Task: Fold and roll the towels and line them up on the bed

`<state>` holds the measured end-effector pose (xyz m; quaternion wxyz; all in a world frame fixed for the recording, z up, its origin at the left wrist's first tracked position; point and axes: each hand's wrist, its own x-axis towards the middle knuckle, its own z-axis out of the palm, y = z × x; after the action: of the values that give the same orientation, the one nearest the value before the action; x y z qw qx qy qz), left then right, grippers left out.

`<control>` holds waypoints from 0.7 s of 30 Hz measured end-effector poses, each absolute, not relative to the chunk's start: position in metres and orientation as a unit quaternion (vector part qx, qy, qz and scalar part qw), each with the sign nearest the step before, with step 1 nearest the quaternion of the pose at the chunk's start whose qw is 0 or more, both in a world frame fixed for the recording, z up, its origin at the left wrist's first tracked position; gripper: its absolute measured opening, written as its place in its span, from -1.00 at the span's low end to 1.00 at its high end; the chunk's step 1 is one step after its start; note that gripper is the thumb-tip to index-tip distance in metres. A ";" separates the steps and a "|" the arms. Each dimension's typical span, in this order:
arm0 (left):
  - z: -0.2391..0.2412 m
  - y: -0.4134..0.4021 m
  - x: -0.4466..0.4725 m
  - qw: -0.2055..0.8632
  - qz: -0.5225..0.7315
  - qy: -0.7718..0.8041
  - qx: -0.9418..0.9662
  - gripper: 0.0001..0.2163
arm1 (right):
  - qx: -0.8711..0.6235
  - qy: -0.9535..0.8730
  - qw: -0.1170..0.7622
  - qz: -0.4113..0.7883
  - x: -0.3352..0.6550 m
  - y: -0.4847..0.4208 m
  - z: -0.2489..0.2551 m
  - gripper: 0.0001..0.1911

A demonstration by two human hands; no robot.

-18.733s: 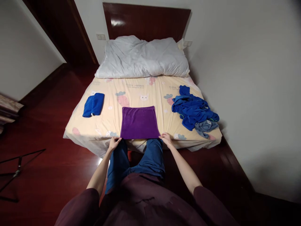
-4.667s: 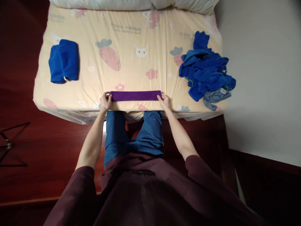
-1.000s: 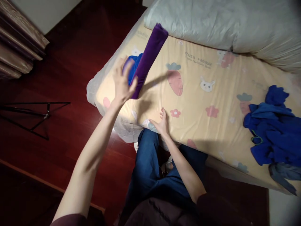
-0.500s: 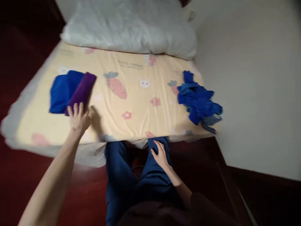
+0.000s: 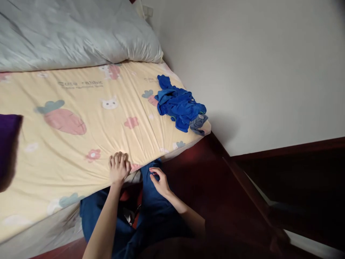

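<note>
A rumpled pile of bright blue soft cloth [image 5: 178, 104] is left in loose folds near the right corner of the bed, well apart from both hands, and how many pieces are heaped in it cannot be told. Thin green trim is shown at its lower folds, and a crumpled grey-blue cloth [image 5: 198, 124] with a small white label is partly covered by its lower right side. At the far left, a deep purple cloth [image 5: 8, 138] on the bed is cut off by the edge of the view, so that only one end is seen; its lower part is lost in dark shadow. Between them is stretched the cream bed sheet [image 5: 151, 138], printed with carrots, flowers and a rabbit's head. The left hand [image 5: 119, 169] is laid palm down on the sheet at the bed's near edge, with the forearm slanted up from below and the fingers bent and held close together; the palm is hidden, and whether any fabric is pinched cannot be told. The right hand [image 5: 161, 182] is held over the blue trousers [image 5: 155, 208], its fingers loosely curved and its thumb set apart; whether the trouser leg is touched is unclear. Beyond the sheet, a bulky pale grey quilt [image 5: 81, 39] is cut off at the left and top, and the dark red floor [image 5: 199, 172] is sunk in shadow.
</note>
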<state>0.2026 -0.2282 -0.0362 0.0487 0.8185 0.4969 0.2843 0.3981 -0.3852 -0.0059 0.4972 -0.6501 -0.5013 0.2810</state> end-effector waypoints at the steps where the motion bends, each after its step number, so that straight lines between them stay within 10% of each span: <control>1: -0.040 -0.229 0.205 0.043 0.291 0.497 0.817 -0.58 | -0.651 -0.496 0.508 0.267 0.411 -0.378 0.000 -0.80; 10: -0.051 -0.227 0.200 0.074 0.274 0.506 0.814 -0.50 | -0.754 -0.556 0.348 -0.031 0.627 -0.215 0.079 -0.71; 21: -0.053 -0.229 0.200 0.106 0.269 0.517 0.806 -0.50 | -0.790 -0.585 0.152 -0.100 0.769 -0.134 0.118 -0.49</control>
<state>0.2001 -0.2294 -0.0530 0.1060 0.8059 0.5165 0.2693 0.7686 -0.1335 0.1178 0.1523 -0.7904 -0.5849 -0.0995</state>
